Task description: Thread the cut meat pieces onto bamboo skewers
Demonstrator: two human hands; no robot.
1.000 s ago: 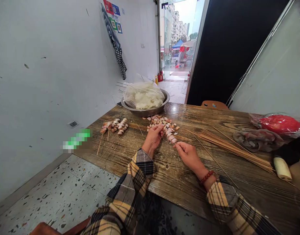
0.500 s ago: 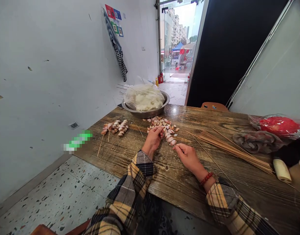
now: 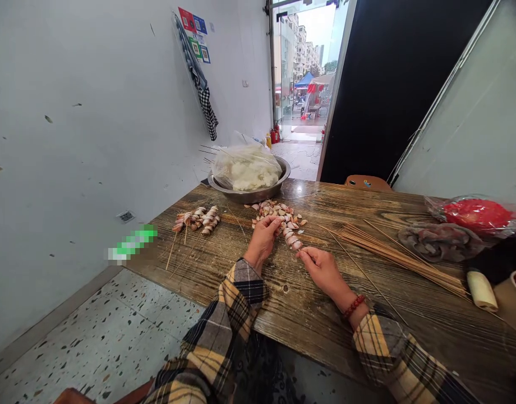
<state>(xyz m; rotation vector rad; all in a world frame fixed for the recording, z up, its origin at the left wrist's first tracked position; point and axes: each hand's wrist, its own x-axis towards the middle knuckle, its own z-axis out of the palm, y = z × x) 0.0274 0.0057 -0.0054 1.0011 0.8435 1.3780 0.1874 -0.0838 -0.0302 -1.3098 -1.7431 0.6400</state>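
Note:
Between my hands is a skewer of garlic cloves, tilted over the wooden table. My right hand pinches the skewer's near end, just below the lowest clove. At its far end my left hand is closed, thumb and finger pressed on a clove at the top of the row. Just beyond my fingers lies a loose pile of garlic cloves. Several finished garlic skewers rest to the left of my left hand, their sticks pointing towards me.
A metal bowl with a plastic bag of pale food stands behind the pile. Bare bamboo sticks lie to the right. Farther right are a grey cloth, a red bagged item and a pale roll.
The view has shifted very slightly. Both hands keep nearly the same pose on the skewer.

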